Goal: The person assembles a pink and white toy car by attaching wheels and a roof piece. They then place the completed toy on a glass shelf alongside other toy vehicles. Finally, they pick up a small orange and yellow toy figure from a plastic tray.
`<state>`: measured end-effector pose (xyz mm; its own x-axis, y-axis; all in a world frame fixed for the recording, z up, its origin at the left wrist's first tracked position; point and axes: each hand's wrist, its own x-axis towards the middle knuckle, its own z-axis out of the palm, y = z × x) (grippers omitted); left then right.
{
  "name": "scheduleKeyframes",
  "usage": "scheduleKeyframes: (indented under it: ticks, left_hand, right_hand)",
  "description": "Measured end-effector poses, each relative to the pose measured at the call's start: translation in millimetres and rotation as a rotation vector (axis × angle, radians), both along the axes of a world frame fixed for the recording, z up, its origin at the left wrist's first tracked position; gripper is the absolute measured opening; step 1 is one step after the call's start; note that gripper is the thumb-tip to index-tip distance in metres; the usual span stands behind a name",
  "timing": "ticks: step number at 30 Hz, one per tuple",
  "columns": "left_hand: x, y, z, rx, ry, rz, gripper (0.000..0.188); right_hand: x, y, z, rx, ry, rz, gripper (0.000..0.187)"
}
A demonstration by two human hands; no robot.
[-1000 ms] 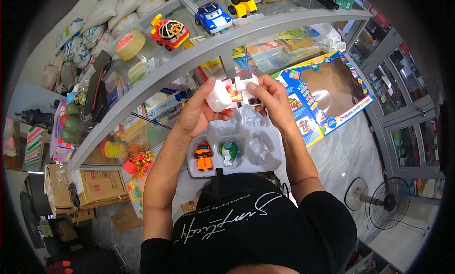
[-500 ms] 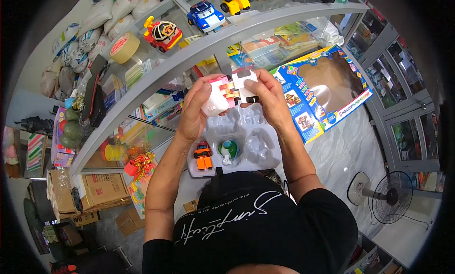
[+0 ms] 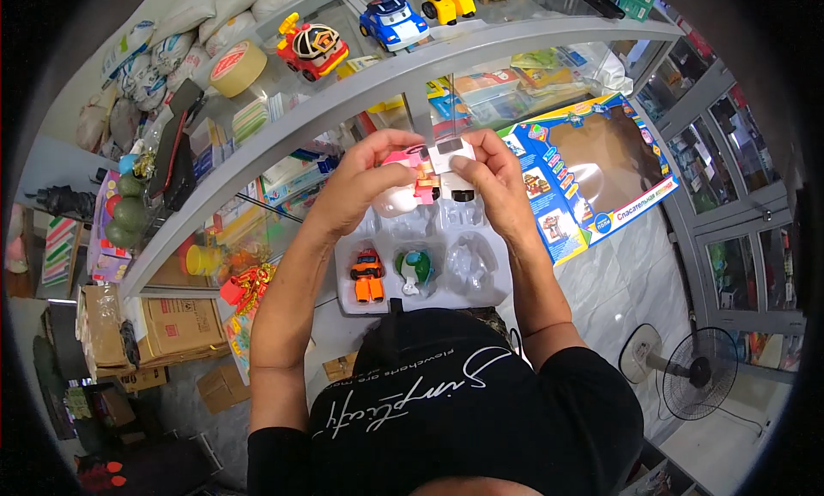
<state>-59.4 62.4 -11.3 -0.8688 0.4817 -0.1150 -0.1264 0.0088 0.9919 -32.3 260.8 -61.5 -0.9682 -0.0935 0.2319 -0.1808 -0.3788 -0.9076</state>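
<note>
A white and pink toy vehicle (image 3: 427, 175) with black wheels is held up between my two hands, its joints partly unfolded. My left hand (image 3: 365, 180) is closed round the rounded white end. The blocky white end with the wheels is pinched by my right hand (image 3: 495, 183), thumb on top. Just below my hands lies a pale plastic tray (image 3: 348, 302) with moulded hollows. An orange toy vehicle (image 3: 367, 275) and a green and white toy (image 3: 414, 271) sit in two of them. The hollow at their right holds no toy. Fingers hide part of the held toy.
A glass counter with a grey frame (image 3: 343, 86) curves ahead. On it stand a red toy fire engine (image 3: 312, 48), a blue toy car (image 3: 393, 22), a yellow toy (image 3: 449, 2) and a tape roll (image 3: 238, 69). A windowed box (image 3: 584, 174) leans right; a fan (image 3: 699, 372) stands beyond.
My left fingers have shifted over the toy, with the thumb now lying across its middle. The toy has tilted slightly in my hands. The whole view has swung a little.
</note>
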Motion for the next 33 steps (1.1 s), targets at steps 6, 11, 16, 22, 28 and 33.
scheduleKeyframes:
  ticks: [6, 11, 16, 22, 28, 33]
  left_hand:
    - [-1, 3, -7, -0.021, 0.03, 0.006, 0.043]
    - [0, 1, -6, -0.035, 0.05, -0.006, 0.045]
    - [2, -1, -3, -0.001, 0.044, -0.032, 0.045]
    - [4, -3, -3, 0.019, 0.052, -0.041, 0.045]
    - [4, -3, -6, 0.0, 0.111, -0.038, 0.044]
    - [4, -5, -10, -0.006, 0.12, -0.036, 0.044]
  right_hand:
    - [-2, -2, -5, -0.046, 0.023, -0.026, 0.019]
    - [-5, 0, -11, -0.063, 0.004, -0.003, 0.018]
    - [-8, 2, -10, -0.133, -0.024, 0.034, 0.018]
    - [-10, -1, -9, -0.182, -0.095, 0.048, 0.02]
    - [-11, -1, -10, -0.14, -0.104, 0.045, 0.02]
    - [-14, -1, -17, -0.106, -0.088, 0.05, 0.021]
